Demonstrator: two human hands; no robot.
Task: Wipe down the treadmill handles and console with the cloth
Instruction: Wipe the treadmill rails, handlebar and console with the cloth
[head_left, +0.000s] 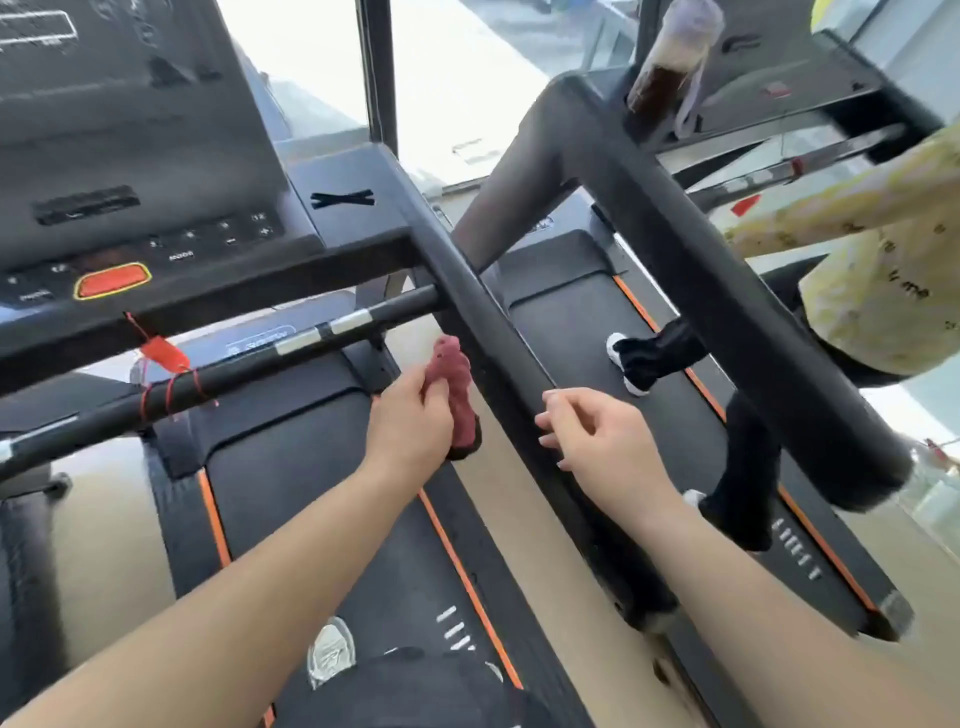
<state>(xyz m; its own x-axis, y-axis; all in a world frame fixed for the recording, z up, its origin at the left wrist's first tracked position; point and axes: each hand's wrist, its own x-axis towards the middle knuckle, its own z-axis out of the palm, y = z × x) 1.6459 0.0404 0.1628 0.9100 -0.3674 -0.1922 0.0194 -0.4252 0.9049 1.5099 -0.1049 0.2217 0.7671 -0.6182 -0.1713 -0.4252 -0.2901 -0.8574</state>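
Here the padded right handle (498, 358) is running long from the far console (156, 197) toward the near right, lying between both hands. The left hand (410, 421) is bunching the reddish cloth (457, 389) against the handle's left flank, seemingly touching it. The right hand (597, 436) is hovering loosely curled and empty, just right of the handle. No containers are showing near the hands.
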